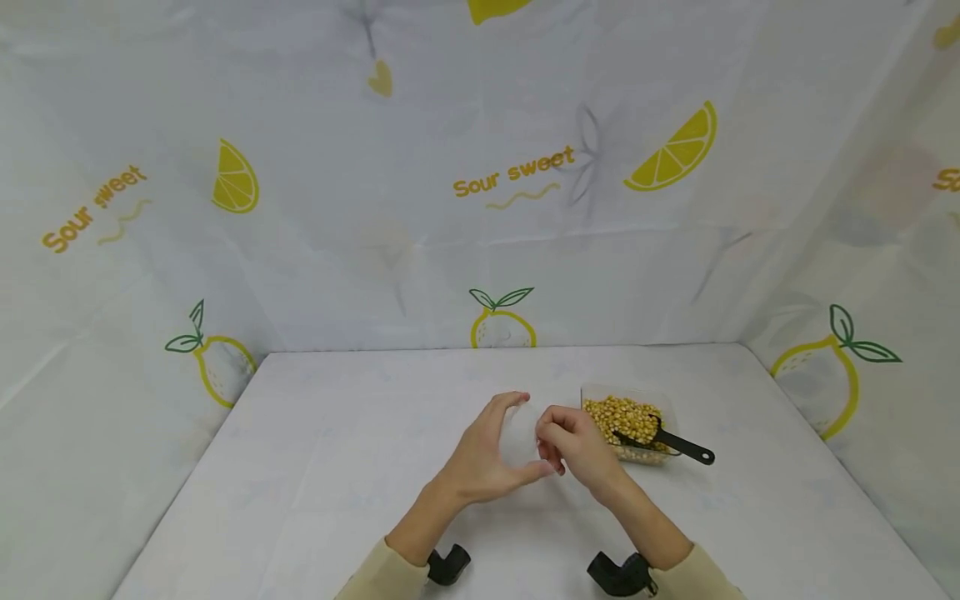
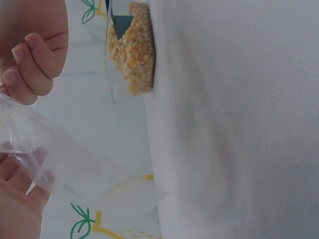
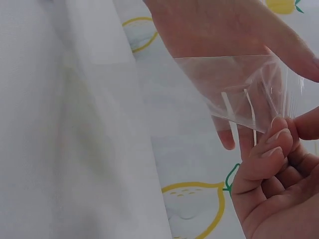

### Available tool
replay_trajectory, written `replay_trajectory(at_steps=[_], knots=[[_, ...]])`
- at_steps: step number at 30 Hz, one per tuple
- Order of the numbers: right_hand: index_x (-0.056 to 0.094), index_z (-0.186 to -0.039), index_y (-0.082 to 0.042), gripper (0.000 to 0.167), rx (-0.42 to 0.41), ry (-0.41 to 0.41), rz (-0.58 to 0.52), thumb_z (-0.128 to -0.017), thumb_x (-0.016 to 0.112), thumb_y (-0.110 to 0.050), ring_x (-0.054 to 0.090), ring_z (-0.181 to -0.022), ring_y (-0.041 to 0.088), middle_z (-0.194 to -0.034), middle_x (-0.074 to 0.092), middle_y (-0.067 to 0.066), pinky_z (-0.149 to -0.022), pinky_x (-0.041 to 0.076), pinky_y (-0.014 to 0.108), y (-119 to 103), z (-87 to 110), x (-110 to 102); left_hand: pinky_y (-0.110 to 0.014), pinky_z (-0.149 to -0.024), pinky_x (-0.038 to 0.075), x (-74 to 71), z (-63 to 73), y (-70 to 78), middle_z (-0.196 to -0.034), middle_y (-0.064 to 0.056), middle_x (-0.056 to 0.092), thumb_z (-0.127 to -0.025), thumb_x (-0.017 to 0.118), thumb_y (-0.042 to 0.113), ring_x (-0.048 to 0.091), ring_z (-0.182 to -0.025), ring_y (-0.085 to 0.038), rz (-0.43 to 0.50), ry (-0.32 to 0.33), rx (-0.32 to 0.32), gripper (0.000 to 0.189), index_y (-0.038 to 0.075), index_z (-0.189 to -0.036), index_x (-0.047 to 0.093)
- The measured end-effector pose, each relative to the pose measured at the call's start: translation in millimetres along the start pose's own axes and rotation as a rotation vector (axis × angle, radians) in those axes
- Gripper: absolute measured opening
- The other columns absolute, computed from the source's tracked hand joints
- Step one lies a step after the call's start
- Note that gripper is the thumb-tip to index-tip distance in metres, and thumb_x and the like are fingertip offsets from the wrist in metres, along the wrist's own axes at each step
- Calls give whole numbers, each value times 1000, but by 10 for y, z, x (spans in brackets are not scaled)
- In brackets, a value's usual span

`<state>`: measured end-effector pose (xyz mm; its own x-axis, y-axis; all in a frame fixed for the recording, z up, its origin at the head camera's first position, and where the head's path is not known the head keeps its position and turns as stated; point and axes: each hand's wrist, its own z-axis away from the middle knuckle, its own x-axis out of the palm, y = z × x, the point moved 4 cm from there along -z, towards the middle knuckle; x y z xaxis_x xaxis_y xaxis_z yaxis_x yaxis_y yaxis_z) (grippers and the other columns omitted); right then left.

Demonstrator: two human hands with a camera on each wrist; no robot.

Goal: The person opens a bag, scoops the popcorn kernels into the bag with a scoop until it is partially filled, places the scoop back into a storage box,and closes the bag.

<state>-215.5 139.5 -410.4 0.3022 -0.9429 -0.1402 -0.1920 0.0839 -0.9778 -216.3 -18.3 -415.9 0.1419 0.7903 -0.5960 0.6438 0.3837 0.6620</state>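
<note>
A clear plastic bag hangs between both hands above the table, also visible as a thin film in the right wrist view. My right hand pinches the bag's gathered edge between thumb and curled fingers. Around the bag's other side stands my left hand, its thumb spread away from its straight fingers; they show through the film in the right wrist view. In the left wrist view the bag slants down from the right hand past the left hand.
Just beyond the right hand stands a clear box of yellow corn kernels. A black scoop lies in the kernels, its handle sticking out over the right rim. White cloth covers the table; a lemon-print curtain rises behind.
</note>
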Motion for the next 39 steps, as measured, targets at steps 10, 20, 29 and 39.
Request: replay_trajectory(at_steps=[10, 20, 29, 39], knots=[[53, -79, 10, 28, -17, -26, -33, -101, 50, -7, 47, -50, 9, -65, 56, 4, -46, 44, 26, -17, 10, -1, -47, -116, 33, 62, 30, -81, -162, -3, 28, -70, 77, 71, 29, -148, -22, 133, -79, 22, 122, 20, -162, 16], [53, -77, 7, 26, -21, -38, 3, -100, 50, -4, 46, -50, 9, -65, 55, 3, -45, 43, 25, -21, 11, 27, -42, -110, 42, 77, -2, -10, -153, -5, 43, -80, 83, 51, 44, -139, -21, -111, -45, 19, 99, 8, -153, 34], [53, -78, 8, 26, -29, -66, 0, -100, 50, -6, 46, -51, 8, -64, 55, 1, -44, 43, 25, -27, 16, 23, -38, -109, 43, 57, 5, -28, -146, -5, 49, -87, 74, 53, 49, -134, -19, -106, 2, 50, 85, 6, -149, 40], [52, -78, 10, 26, -39, -70, -21, -100, 50, -5, 47, -50, 10, -65, 55, 4, -45, 43, 26, -41, 31, 26, -48, -111, 40, 77, 28, -66, -143, -9, 50, -78, 89, 31, 46, -137, -24, 83, -19, 24, 86, 10, -144, 37]])
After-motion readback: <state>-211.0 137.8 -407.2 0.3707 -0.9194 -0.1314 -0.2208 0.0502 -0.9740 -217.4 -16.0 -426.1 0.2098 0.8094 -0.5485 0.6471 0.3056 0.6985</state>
